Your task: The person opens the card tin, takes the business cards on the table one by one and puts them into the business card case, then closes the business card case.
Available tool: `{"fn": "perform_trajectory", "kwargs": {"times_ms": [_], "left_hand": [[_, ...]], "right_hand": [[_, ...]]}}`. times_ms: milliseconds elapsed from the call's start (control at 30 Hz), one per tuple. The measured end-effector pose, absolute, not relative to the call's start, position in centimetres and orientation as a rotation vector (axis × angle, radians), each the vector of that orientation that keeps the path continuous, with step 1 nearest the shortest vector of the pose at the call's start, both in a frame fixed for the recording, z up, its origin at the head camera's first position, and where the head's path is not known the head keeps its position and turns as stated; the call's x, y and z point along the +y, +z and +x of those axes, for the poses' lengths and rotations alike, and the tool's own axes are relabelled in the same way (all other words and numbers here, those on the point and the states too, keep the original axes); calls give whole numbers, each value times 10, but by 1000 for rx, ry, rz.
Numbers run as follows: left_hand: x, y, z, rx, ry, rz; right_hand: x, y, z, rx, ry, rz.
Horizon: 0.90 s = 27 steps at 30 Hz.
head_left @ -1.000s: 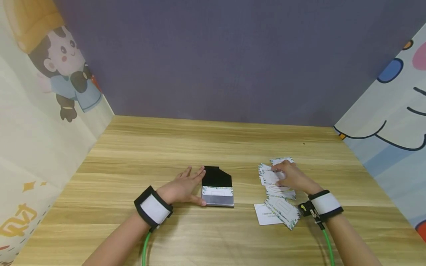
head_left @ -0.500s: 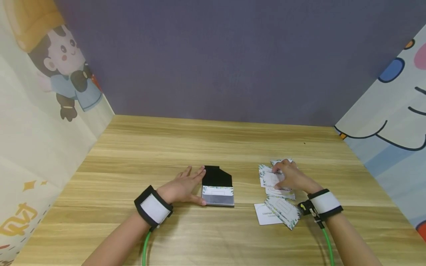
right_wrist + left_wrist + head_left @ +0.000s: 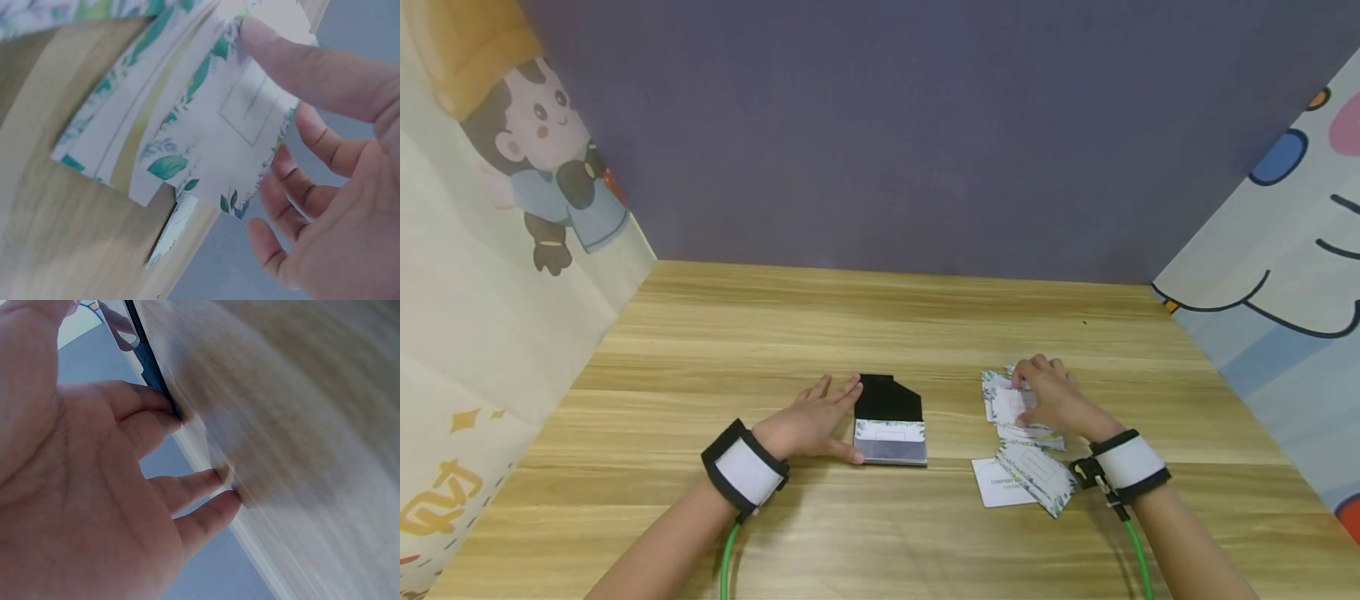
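My left hand [image 3: 808, 427] lies at the left side of a business card case [image 3: 891, 451], its fingers extended and the thumb at the near left corner. The case's black flap is folded back, and leaf-bordered cards show behind its silver front. In the left wrist view, the left fingertips [image 3: 228, 503] reach down to the tabletop beside the case's dark edge. To the right, my right hand [image 3: 1056, 400] pinches a white business card [image 3: 244, 125] with green leaf borders, thumb on one edge and fingers at the opposite one. Other cards lie under it, partly hidden.
Nearer me lie more leaf-bordered cards [image 3: 1037, 477], fanned over a plain white card [image 3: 1000, 487] with "COMPANY" lettering. The wooden table [image 3: 775, 333] ends at a dark blue panel [image 3: 895, 142]. Green cables [image 3: 727, 554] run from both wristbands toward me.
The card at the far right of the pile has slid leftward under my right hand, so less of it shows. My left hand and the case stay put.
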<state>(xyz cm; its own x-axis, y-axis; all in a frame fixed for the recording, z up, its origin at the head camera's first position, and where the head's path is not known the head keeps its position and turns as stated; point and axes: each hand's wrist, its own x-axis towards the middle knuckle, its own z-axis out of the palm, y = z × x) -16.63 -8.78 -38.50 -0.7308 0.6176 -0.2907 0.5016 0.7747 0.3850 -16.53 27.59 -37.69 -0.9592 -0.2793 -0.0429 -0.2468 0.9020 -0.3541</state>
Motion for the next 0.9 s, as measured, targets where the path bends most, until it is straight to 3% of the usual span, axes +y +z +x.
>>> {"fn": "perform_trajectory", "kwargs": {"times_ms": [900], "left_hand": [[-88, -383, -165, 2562, 409, 854]], "right_hand": [[255, -363, -168, 2958, -762, -614]]}}
